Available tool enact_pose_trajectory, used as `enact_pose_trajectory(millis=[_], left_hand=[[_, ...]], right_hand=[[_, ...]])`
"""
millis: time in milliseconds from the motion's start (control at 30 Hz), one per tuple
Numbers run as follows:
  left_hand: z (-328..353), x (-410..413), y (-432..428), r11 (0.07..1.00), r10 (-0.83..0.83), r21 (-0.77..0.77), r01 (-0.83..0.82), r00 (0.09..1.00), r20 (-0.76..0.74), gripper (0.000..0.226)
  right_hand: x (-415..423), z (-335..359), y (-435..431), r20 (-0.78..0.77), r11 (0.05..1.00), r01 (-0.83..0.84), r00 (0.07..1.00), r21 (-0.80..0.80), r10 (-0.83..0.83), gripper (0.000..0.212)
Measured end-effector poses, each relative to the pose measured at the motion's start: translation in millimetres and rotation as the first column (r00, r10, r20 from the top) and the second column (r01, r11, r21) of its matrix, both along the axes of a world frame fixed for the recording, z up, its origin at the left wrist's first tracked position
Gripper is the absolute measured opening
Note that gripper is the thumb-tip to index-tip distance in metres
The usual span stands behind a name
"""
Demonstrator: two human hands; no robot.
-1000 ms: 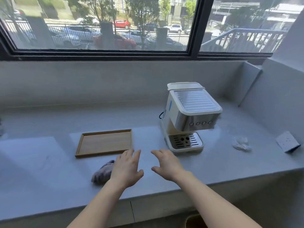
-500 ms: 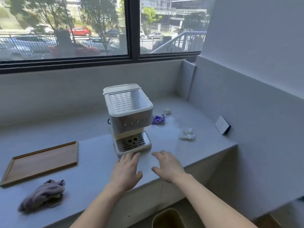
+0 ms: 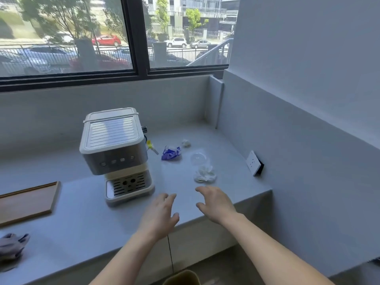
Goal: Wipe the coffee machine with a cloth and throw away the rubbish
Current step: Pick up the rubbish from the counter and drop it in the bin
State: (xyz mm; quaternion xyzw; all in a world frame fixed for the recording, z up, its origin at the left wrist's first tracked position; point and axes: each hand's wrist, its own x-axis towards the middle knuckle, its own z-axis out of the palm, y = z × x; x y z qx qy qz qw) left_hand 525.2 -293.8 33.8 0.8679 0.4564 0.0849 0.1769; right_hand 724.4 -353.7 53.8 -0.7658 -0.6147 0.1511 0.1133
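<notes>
A cream and steel coffee machine stands on the grey counter. Rubbish lies to its right: a crumpled white tissue, a blue wrapper, a clear plastic lid and a small white paper ball. A grey cloth is bunched at the counter's far left edge. My left hand hovers open over the counter, in front of the machine and to its right. My right hand is open too, just below the white tissue. Neither hand holds anything.
A wooden tray lies left of the machine. A white wall socket sits on the right wall. The rim of a brown bin shows below the counter's front edge. Window and wall close off the back.
My view has swung to the right, so the machine, tray and cloth have slid left and the rubbish has come into sight. Both hands stay open and now hover nearer the tissue.
</notes>
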Motion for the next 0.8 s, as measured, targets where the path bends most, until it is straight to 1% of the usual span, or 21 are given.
enact_pose_trajectory(millis=[233, 333, 433, 567, 633, 733, 800], left_hand=[[-18.1, 37.7, 25.9, 0.996, 0.014, -0.084, -0.012, 1.000, 0.023, 0.054], [-26.1, 55.9, 32.7, 0.990, 0.046, -0.132, -0.042, 0.999, 0.025, 0.052], [-30.7, 88.3, 43.5, 0.989, 0.070, -0.136, -0.065, 0.997, 0.030, 0.053], [-34.3, 148.5, 69.1, 0.993, 0.107, -0.053, -0.104, 0.993, 0.056, 0.054], [-38.9, 180.8, 86.1, 0.986, 0.164, -0.032, -0.163, 0.985, 0.044, 0.060], [-50.3, 223.9, 109.0, 0.969, 0.242, -0.043, -0.244, 0.969, -0.044, 0.074], [-58.1, 243.7, 120.7, 0.959, 0.268, -0.059, -0.278, 0.954, -0.136, 0.077]], right_hand=[[38.5, -9.5, 18.8, -0.044, 0.993, 0.117, 0.992, -0.020, -0.118, 0.049], [64.0, -9.5, 32.1, -0.072, 0.987, 0.161, 0.984, -0.025, -0.162, 0.046], [96.0, -13.5, 57.1, -0.080, 0.984, 0.174, 0.981, -0.049, -0.178, 0.042], [142.3, -28.5, 115.5, -0.103, 0.985, 0.153, 0.982, -0.076, -0.160, 0.040], [162.0, -39.4, 151.1, -0.129, 0.989, 0.124, 0.983, -0.076, -0.133, 0.039], [182.4, -55.6, 202.6, -0.106, 0.996, 0.042, 0.993, -0.084, -0.050, 0.035], [190.2, -65.0, 231.1, -0.070, 0.996, -0.023, 0.997, -0.090, 0.016, 0.034]])
